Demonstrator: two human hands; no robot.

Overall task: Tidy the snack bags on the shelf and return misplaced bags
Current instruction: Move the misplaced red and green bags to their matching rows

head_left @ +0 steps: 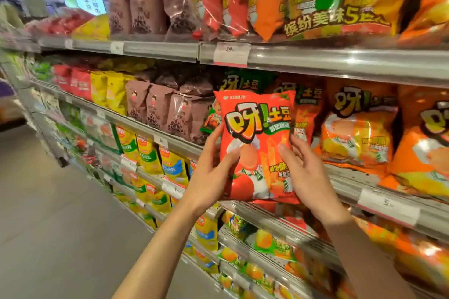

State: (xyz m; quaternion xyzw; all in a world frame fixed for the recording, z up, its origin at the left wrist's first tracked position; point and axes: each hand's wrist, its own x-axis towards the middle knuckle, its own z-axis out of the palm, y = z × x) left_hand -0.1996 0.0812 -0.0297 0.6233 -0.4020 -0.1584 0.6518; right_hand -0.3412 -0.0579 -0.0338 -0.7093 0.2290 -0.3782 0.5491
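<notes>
Between both hands (257, 172), red snack bag (255, 128) upright.

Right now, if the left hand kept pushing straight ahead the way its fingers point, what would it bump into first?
The left hand already holds the red snack bag by its left edge. Past the fingertips, it would probably first meet the green-topped bag behind it on the shelf, though depth is hard to judge.

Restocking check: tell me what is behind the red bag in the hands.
Behind the red bag, the corner of a green bag shows at its left and a dark orange bag at its right. The rest of that row is covered.
</notes>
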